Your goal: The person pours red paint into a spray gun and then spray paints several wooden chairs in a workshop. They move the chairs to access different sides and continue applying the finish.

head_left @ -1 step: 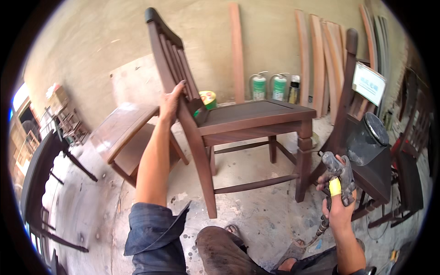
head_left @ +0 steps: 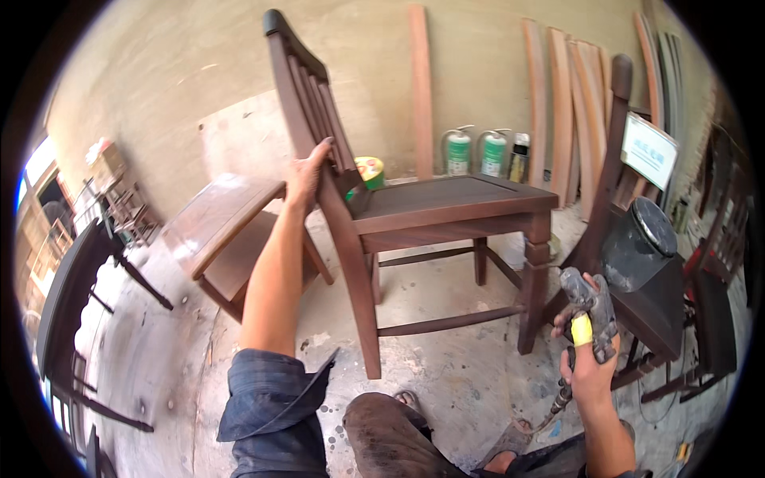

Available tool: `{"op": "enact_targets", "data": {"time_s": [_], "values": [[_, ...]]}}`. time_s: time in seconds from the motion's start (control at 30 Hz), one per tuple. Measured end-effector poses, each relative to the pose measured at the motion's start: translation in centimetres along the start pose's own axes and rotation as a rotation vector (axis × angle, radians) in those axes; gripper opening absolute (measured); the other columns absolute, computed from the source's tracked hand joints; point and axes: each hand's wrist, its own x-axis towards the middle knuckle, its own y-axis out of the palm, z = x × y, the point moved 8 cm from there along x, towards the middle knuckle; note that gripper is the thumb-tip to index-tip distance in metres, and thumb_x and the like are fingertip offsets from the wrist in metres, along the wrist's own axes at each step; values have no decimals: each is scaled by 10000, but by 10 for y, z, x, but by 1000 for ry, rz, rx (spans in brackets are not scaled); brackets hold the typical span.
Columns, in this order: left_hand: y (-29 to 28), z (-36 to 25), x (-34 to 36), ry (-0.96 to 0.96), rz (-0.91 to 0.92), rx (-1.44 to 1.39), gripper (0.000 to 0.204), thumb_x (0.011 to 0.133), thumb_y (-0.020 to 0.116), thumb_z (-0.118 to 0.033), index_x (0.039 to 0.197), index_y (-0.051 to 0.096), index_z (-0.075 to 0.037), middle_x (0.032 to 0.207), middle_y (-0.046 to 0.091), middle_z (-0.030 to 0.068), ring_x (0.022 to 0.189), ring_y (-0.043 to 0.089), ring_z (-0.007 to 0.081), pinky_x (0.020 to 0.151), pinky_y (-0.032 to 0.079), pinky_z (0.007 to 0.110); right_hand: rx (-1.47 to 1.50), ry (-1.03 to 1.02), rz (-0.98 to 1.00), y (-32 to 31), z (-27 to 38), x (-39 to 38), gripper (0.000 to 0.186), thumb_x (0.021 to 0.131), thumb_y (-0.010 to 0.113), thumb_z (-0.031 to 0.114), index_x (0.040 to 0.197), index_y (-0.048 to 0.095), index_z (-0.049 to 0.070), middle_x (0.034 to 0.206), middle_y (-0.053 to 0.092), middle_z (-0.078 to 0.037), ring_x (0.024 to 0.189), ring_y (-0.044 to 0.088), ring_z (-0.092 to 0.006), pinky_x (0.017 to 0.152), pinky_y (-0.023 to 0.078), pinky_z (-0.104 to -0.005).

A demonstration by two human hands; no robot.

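Observation:
A dark brown wooden chair stands in front of me, its slatted back on the left and its seat reaching right. My left hand is closed around the rear post of its back, just above seat height. Low on the right, my right hand grips a dusty grey air tool with a hose running down from it. Yellow tape wraps the thumb. The tool is close to the chair's front leg, apparently not touching it. Its working face is hidden.
A low wooden table stands behind my left arm. Another dark chair at right carries a black bucket. A dark chair is at far left. Green-and-white canisters and wooden boards line the wall.
The view has shifted slightly, so the chair and background appear a little further right. Both hands keep their grips.

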Motion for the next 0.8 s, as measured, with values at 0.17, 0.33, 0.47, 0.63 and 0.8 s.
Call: {"op": "enact_targets", "data": {"time_s": [0.17,0.33,0.47,0.63,0.8], "values": [[4,6,2,60,39,-75,475,829,806,-336,1110,625,0,818,673,78,624,645,160,580,549,311,125,97,144,51,-13,-12,592,922,517,60,1499,383,59,877,585,-13,765,568,-82,694,476,-229],[12,-2,-4,68,-24,-63,482,827,816,-350,1092,612,-3,758,649,74,578,630,167,530,534,317,149,19,360,104,-16,-22,627,888,536,-28,1495,392,42,920,581,-20,753,597,-102,678,513,-252],[7,-5,-12,71,-38,-54,480,826,820,-345,1085,608,-1,745,642,73,561,625,168,513,528,321,155,-90,470,139,-12,-25,632,883,549,-45,1490,384,15,1056,624,-83,814,641,-131,766,536,-272],[3,-4,-16,89,-54,-67,457,825,824,-327,1059,605,-1,725,630,68,545,619,166,502,520,315,132,-62,520,154,-9,-26,617,884,568,-37,1475,392,-15,1176,648,-149,949,642,-123,850,512,-266],[6,-5,-17,94,-39,-101,426,831,819,-307,1042,605,-5,712,620,62,542,615,162,500,515,308,69,-82,504,159,-8,-24,601,869,580,-33,1448,422,-43,1249,620,-179,1041,631,-165,895,490,-277]]}}
